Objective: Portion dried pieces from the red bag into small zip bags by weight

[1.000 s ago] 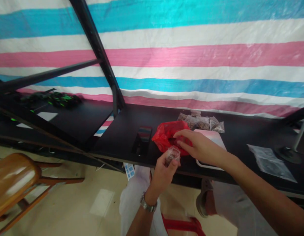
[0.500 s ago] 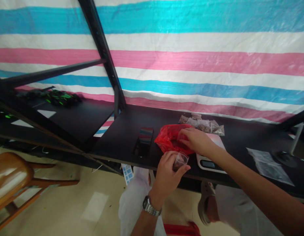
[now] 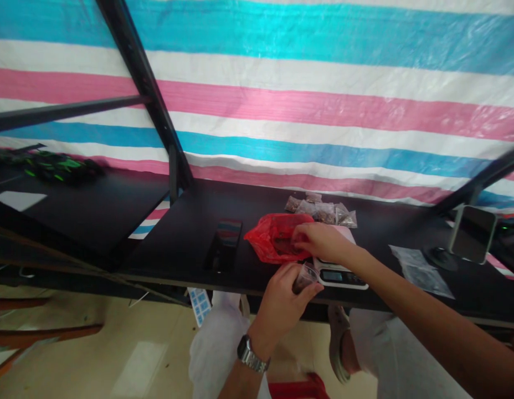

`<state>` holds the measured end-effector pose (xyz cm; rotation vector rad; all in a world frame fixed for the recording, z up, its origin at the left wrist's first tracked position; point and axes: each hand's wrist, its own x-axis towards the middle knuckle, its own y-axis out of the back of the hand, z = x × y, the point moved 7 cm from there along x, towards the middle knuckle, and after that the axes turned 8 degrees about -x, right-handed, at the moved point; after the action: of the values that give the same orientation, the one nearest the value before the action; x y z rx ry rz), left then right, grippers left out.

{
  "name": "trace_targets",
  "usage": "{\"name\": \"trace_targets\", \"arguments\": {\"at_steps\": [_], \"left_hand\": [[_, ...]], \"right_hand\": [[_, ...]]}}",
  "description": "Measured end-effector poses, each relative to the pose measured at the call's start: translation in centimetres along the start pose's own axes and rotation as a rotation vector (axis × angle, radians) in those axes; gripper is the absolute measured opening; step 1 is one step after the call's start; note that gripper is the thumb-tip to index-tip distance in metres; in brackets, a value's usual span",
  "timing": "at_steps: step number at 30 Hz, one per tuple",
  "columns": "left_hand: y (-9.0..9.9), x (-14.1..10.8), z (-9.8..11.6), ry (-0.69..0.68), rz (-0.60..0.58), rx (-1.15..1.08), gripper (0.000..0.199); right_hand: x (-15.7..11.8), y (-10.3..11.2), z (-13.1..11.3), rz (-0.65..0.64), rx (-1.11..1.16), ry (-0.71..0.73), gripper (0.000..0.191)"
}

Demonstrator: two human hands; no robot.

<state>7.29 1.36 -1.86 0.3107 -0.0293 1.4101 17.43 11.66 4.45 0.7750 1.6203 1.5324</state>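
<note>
My left hand is closed round a small clear plastic bag, its mouth up and some dark contents at the bottom. My right hand reaches into an open red plastic bag, fingers bent together at the brownish contents; whatever they pinch is hidden. Partly under my right hand and forearm sits a white digital scale, its display facing me. Behind it lie several small filled clear bags in a cluster.
On the black table, a dark phone-like slab lies left of the red bag. Flat clear bags and a phone on a stand are to the right. A black frame post rises before the striped sheet.
The view has shifted to the right, bringing the phone on its stand into sight. My right hand stays in the red bag, and my left hand still holds the small bag.
</note>
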Motion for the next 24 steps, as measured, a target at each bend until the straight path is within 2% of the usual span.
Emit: {"name": "trace_targets", "arguments": {"at_steps": [7,10,13,16,19,21,24], "left_hand": [[0.0,0.0,-0.1,0.052,0.0,-0.02,0.017],[0.2,-0.1,0.0,0.026,0.006,-0.007,0.015],[0.8,-0.4,0.2,-0.034,0.043,0.005,0.011],[1.8,-0.8,0.6,-0.131,0.118,0.022,0.01],[2.6,-1.2,0.7,-0.19,0.167,0.038,0.014],[2.9,-1.2,0.3,-0.17,0.173,0.008,0.014],[2.7,-1.0,-0.8,-0.066,0.16,-0.089,0.013]], "right_hand": [[-0.8,-0.8,-0.3,-0.055,0.113,0.033,0.006],[-0.8,-1.0,-0.4,-0.068,0.202,0.038,0.006],[-0.5,-0.8,-0.3,-0.025,0.29,0.061,0.011],[-0.1,-0.6,0.6,0.02,0.45,0.034,0.016],[0.2,-0.8,1.9,0.027,0.651,-0.062,0.019],[0.3,-0.7,2.5,0.048,0.775,-0.107,0.023],[-0.3,0.3,2.3,0.075,0.959,-0.1,0.027]]}}
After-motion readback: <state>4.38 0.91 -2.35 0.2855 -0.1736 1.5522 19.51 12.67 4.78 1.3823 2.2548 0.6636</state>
